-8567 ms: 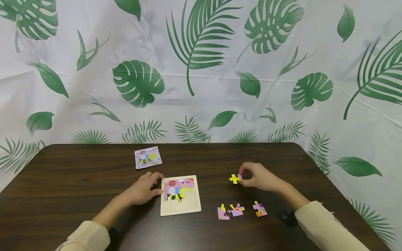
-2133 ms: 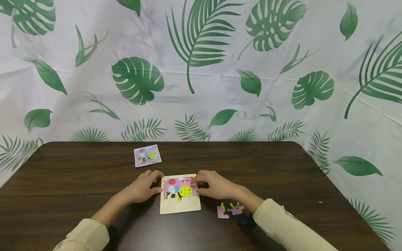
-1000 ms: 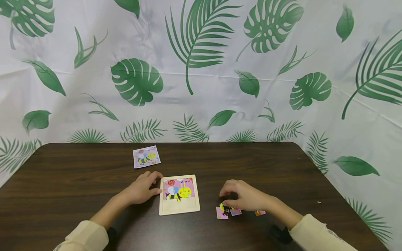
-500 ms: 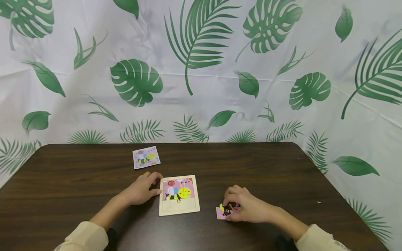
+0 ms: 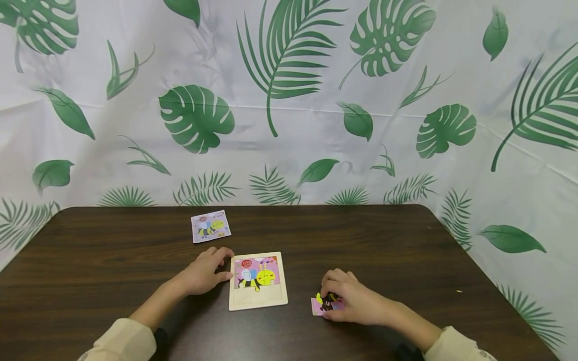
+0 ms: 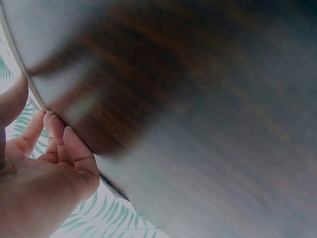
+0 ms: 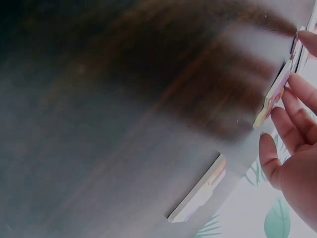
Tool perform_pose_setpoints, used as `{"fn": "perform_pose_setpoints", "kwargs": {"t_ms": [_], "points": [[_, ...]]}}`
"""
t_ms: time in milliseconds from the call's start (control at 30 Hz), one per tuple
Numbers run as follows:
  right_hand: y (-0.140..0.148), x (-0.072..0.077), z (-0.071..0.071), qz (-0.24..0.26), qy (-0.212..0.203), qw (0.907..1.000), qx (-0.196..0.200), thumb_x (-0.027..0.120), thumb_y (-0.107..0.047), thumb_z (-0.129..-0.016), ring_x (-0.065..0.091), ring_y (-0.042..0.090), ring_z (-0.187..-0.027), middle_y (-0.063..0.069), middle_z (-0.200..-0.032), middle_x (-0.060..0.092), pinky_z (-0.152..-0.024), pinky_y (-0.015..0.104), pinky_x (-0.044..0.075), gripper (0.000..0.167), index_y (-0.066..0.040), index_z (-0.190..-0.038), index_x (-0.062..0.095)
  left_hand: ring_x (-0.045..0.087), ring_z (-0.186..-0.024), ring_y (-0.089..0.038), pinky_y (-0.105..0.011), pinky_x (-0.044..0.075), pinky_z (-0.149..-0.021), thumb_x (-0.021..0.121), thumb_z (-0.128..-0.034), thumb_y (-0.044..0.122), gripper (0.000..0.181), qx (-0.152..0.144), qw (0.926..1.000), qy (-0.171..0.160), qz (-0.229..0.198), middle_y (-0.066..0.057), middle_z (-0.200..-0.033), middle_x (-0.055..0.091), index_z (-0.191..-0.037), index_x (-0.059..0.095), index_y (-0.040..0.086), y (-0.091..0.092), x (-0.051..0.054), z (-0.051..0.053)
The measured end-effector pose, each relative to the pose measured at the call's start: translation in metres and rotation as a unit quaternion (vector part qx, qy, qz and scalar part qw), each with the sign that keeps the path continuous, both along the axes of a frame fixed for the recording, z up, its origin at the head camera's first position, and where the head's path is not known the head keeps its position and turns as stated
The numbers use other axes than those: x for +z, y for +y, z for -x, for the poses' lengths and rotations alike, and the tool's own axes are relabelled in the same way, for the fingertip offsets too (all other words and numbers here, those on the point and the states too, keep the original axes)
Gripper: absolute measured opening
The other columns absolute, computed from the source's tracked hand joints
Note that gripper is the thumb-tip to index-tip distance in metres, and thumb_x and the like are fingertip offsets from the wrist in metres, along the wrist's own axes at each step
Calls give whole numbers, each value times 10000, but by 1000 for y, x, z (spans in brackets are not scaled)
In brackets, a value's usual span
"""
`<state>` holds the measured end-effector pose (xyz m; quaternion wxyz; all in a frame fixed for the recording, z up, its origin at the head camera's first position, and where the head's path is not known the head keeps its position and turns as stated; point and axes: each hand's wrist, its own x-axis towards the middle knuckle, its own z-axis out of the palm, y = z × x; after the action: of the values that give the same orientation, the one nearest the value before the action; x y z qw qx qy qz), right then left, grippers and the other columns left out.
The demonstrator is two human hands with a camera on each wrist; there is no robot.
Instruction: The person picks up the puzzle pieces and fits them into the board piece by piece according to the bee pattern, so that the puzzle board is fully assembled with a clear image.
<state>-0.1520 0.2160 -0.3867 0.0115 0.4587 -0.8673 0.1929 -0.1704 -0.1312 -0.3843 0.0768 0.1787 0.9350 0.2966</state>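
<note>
A square wooden puzzle board (image 5: 258, 303) lies mid-table, its upper part filled with pink bee-picture pieces and its lower strip bare wood. My left hand (image 5: 205, 271) holds the board at its left side, index finger at the upper left corner and thumb lower down. To the right, my right hand (image 5: 354, 298) reaches over loose puzzle pieces, with thumb and index finger around a pink, yellow and black puzzle piece (image 5: 317, 307). Another puzzle piece (image 7: 275, 94) lies by the fingertips in the right wrist view. A separate puzzle piece (image 7: 198, 191) lies flat nearby; in the head view it is hidden.
A picture card (image 5: 210, 226) with the same bee lies behind the board, to its left. A tiny yellow scrap (image 5: 458, 291) sits far right on the dark wooden table (image 5: 289, 341). A leaf-patterned cloth (image 5: 289, 150) hangs behind the table.
Since the oldest frame, yellow face pieces have come into the board. My right hand then left the board and moved right and down onto the loose pieces. The left hand stays put.
</note>
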Motion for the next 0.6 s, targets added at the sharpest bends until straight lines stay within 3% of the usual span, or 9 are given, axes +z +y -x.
{"fn": "perform_pose_setpoints", "kwargs": {"t_ms": [600], "points": [[-4,-2,1,36,255,9996,114,743,-162,-694,426,65,-885,-77,-947,490,-696,235,278,233,-138,-823,550,442,-847,-235,-414,394,-720,661,-838,164,352,5,10000,12,-13,-62,-898,455,-1137,500,70,0,-1,0]]}}
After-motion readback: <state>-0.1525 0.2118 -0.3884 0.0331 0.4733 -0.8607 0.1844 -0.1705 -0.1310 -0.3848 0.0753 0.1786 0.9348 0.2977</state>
